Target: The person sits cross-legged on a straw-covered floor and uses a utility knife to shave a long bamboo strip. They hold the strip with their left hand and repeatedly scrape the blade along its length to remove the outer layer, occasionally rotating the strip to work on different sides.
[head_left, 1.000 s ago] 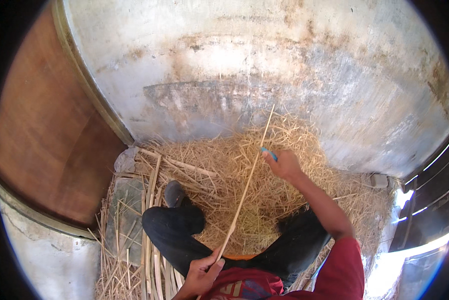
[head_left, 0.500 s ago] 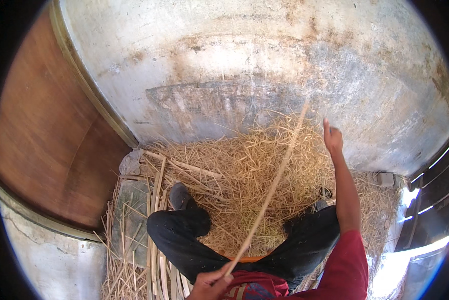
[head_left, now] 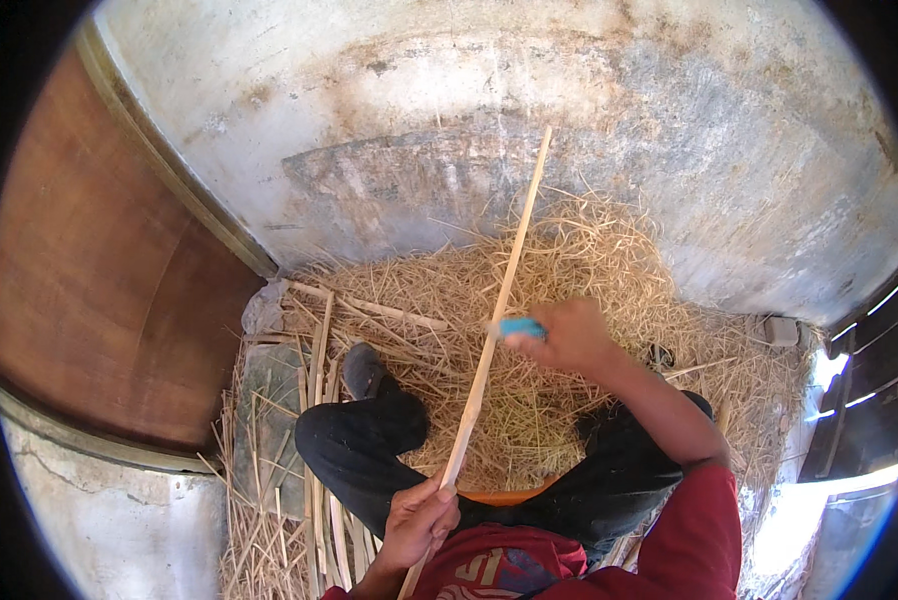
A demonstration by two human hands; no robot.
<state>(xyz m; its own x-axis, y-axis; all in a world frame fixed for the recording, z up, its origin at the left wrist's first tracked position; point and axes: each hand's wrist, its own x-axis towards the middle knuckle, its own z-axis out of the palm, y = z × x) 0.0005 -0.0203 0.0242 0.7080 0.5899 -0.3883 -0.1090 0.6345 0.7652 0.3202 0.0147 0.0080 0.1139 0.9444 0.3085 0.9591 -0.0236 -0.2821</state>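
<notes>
A long pale bamboo strip (head_left: 505, 290) runs aslant from my lap toward the wall, its far end raised. My left hand (head_left: 421, 520) is closed around its lower part, and the near end passes under the hand to the picture's lower edge. My right hand (head_left: 569, 335) is closed on a small turquoise-handled tool (head_left: 521, 328). The tool meets the strip near its middle, or lies just over it; motion blurs its working end, so its kind is unclear. Beneath the strip lies a heap of straw-coloured shavings (head_left: 609, 245).
More bamboo strips (head_left: 319, 380) lie by my left leg over a grey slab (head_left: 274, 410). A stained wall (head_left: 419, 120) stands ahead, a brown wooden panel (head_left: 119, 260) at left. A block (head_left: 781, 330) sits at the right wall's foot. I sit on something orange (head_left: 514, 496).
My right hand has come inward and nearer, from beside the strip's far end to its middle, and the turquoise tool now shows. The strip's far end has swung left; my left hand has moved slightly up.
</notes>
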